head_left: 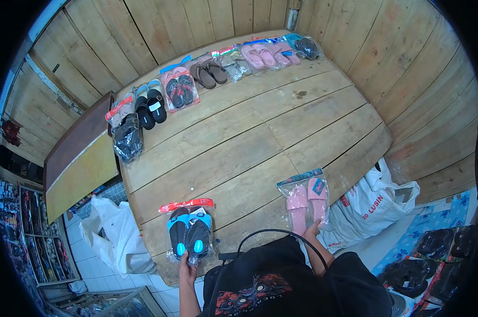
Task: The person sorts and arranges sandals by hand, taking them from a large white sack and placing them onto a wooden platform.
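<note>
At the table's near left edge lies a clear bag with a red top holding blue and black sandals. My left hand is closed on the lower end of this bag. Farther right, a clear bag with a teal top holds pink slippers. The fingers of my right hand are closed at its lower right corner, partly hidden by the bag. Both bags lie on the wooden table with their tops pointing away from me.
Several bagged pairs of footwear, among them brown sandals, line the table's far and left edges. White sacks stand left and right of the table. Wooden walls rise behind. A black cable arches before my body.
</note>
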`<state>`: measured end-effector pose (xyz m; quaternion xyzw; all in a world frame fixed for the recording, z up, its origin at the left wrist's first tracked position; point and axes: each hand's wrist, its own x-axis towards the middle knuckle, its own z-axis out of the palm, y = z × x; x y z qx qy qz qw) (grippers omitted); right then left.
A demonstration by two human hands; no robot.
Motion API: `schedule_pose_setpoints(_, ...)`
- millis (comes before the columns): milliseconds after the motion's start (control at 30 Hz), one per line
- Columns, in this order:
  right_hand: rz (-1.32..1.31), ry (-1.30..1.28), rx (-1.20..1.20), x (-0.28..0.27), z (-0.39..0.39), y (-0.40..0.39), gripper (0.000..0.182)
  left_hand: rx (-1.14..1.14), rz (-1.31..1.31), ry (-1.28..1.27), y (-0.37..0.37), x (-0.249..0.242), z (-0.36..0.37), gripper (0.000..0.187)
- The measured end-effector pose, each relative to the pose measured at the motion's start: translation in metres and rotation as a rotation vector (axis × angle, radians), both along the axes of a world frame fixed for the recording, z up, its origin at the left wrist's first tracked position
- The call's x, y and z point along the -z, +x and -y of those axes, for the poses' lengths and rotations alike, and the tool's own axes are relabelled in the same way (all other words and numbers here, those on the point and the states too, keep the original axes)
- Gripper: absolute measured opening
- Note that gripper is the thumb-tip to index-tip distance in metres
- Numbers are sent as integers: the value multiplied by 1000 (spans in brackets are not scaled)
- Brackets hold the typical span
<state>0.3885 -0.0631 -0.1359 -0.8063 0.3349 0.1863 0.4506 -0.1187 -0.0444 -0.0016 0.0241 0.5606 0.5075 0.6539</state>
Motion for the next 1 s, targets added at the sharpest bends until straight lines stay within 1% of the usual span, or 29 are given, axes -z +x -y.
schedule_pose_setpoints(33,69,-6,-124,21,-1,3,96,0,-4,1,-2,3,1,31)
schedule_pose_setpoints(67,65,-4,-126,28,-3,2,96,33,-8,10,-5,8,3,30)
schedule_pose_setpoints(133,10,-84,64,24,-17,1,91,47,-16,19,-4,2,5,30)
schedule_pose_setpoints(167,7,-80,47,22,-20,2,91,30,-7,11,-3,1,6,30)
schedule_pose_setpoints(233,112,-312,-2,12,-25,1,81,-2,0,17,-6,6,6,30)
schedule_pose_setpoints(267,216,-365,2,25,-25,6,68,36,-16,13,-8,12,6,32)
schedule_pose_setpoints(300,216,-358,-12,32,-18,12,68,76,-33,8,-12,17,9,34)
schedule_pose_setpoints(367,322,-405,-99,37,-13,25,63,26,-22,15,-8,12,8,30)
schedule_pose_setpoints(400,401,-393,-85,36,-12,29,61,-9,-7,21,-6,11,8,27)
schedule_pose_setpoints(433,403,-391,-92,35,-13,34,61,-17,-6,22,-4,9,7,27)
schedule_pose_setpoints(500,470,-280,-144,38,-15,41,60,-39,46,38,-1,16,5,26)
schedule_pose_setpoints(533,478,-278,-152,37,-18,42,60,-49,52,39,1,17,5,26)
schedule_pose_setpoints(600,420,-123,-230,27,-28,45,59,-86,65,28,7,12,2,26)
schedule_pose_setpoints(633,427,-123,-246,24,-38,43,59,-102,71,25,10,10,-2,26)
schedule_pose_setpoints(700,403,87,-352,25,-64,29,59,-121,83,48,14,14,-13,26)
schedule_pose_setpoints(733,384,176,-418,18,-80,16,55,-139,89,49,15,15,-17,26)
schedule_pose_setpoints(767,385,177,-437,9,-104,2,55,-116,105,70,15,12,-23,27)
schedule_pose_setpoints(833,254,427,-469,0,-153,-20,51,-113,120,88,18,-1,-36,27)
schedule_pose_setpoints(900,259,379,-494,-26,-217,-59,49,-129,131,80,23,-15,-52,30)
schedule_pose_setpoints(967,239,656,-416,20,-287,-80,50,-154,160,118,22,1,-63,31)
schedule_pose_setpoints(1000,315,600,-487,27,-325,-94,49,-164,158,129,22,8,-70,31)
